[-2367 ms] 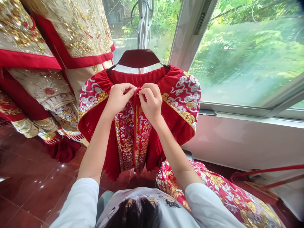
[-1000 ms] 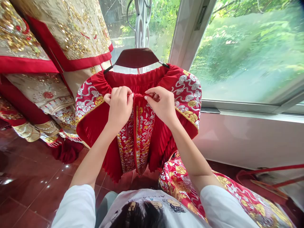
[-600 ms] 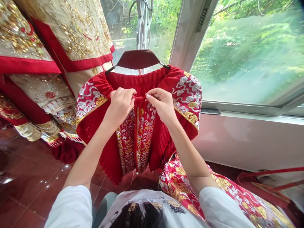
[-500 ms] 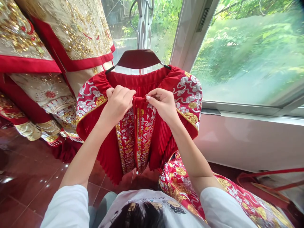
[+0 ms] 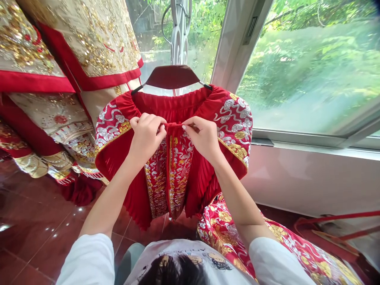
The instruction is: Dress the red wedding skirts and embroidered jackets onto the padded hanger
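Observation:
A red pleated skirt [image 5: 138, 186] with silver and gold embroidered panels hangs from a dark clip hanger [image 5: 173, 77], gripped at both sides of its gathered waistband. At the front of the waist, a thin red cord [image 5: 173, 125] is stretched level between my hands. My left hand [image 5: 147, 132] pinches the cord's left side, thumb against fingertips. On the other side my right hand [image 5: 202, 134] pinches it between thumb and forefinger. The cord's ends are hidden by my fingers. Below, the embroidered front panel [image 5: 178, 170] hangs straight down.
Cream and gold beaded garments [image 5: 101, 39] with red borders hang at left. A metal stand [image 5: 179, 43] rises behind the hanger, before the windows [image 5: 308, 79]. More red embroidered fabric [image 5: 219, 225] lies at lower right, near a red-framed object [image 5: 326, 229]. Red tiles [image 5: 44, 225] cover the floor.
My hands have drawn slightly apart and a little lower, so more of the red cord shows between them. The view has shifted slightly.

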Demonstrator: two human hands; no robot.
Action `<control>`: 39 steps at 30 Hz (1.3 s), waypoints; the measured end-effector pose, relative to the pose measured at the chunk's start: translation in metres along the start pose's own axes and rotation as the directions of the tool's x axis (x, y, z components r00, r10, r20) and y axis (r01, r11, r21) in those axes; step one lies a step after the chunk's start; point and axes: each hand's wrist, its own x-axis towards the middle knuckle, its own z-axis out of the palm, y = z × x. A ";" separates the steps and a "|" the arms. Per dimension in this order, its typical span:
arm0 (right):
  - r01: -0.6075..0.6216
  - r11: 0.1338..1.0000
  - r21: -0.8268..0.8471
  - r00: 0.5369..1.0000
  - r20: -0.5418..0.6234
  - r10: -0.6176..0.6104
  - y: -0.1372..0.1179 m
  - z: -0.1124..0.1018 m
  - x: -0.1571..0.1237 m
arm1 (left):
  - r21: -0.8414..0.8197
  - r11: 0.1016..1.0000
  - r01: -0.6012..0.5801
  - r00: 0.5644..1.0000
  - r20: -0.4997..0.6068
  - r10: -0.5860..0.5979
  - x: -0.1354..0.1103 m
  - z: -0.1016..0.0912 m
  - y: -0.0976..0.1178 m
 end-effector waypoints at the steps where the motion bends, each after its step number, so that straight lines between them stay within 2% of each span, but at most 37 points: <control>1: -0.021 0.999 0.043 1.000 -0.015 0.021 -0.001 0.000 0.000 | -0.002 1.000 0.003 1.000 -0.016 -0.003 0.000 -0.001 0.000; 5: -0.106 0.969 0.223 0.992 -0.047 0.119 0.000 0.003 0.000 | -0.022 1.000 0.021 0.995 -0.093 -0.023 0.000 0.001 -0.004; 11: -0.257 0.858 0.445 0.955 -0.022 0.297 0.010 0.010 -0.004 | -0.061 0.996 0.058 0.985 -0.161 -0.067 -0.006 0.018 -0.008; 14: -0.248 0.887 0.389 0.965 0.016 0.263 0.010 0.009 -0.007 | -0.074 0.995 0.071 0.985 -0.149 -0.082 -0.006 0.019 -0.006; 17: -0.150 0.959 0.240 0.988 0.014 0.151 0.006 0.008 -0.007 | -0.060 0.997 0.055 0.993 -0.098 -0.061 -0.004 0.015 -0.004; 20: -0.077 0.984 0.163 0.997 0.008 0.077 0.005 0.010 -0.006 | -0.074 0.997 0.038 0.994 -0.103 -0.046 -0.001 0.012 -0.001; 24: -0.115 0.971 0.208 0.992 -0.020 0.122 0.009 0.015 -0.006 | -0.196 0.980 0.019 0.994 -0.103 -0.040 0.001 0.011 0.000; 27: -0.179 0.921 0.347 0.981 -0.004 0.192 0.013 0.019 -0.008 | -0.193 0.981 -0.003 0.994 -0.106 -0.018 0.002 0.010 -0.002; 30: -0.208 0.876 0.436 0.974 0.012 0.225 0.013 0.021 -0.009 | -0.083 0.996 -0.035 0.990 -0.138 0.024 -0.001 0.010 -0.005; 32: -0.209 0.859 0.468 0.972 0.005 0.234 0.010 0.021 -0.009 | -0.044 0.999 -0.014 0.982 -0.191 0.006 -0.004 0.012 -0.007; 34: -0.222 0.830 0.511 0.964 -0.010 0.264 0.008 0.020 -0.009 | -0.096 0.994 0.045 0.965 -0.252 -0.068 -0.007 0.016 -0.008; 36: -0.254 0.775 0.579 0.946 -0.016 0.323 0.008 0.019 -0.009 | -0.216 0.971 0.101 0.947 -0.277 -0.161 -0.009 0.020 -0.007; 39: -0.287 0.634 0.718 0.922 0.027 0.387 0.012 0.017 -0.011 | -0.338 0.932 0.128 0.939 -0.260 -0.223 -0.010 0.023 -0.004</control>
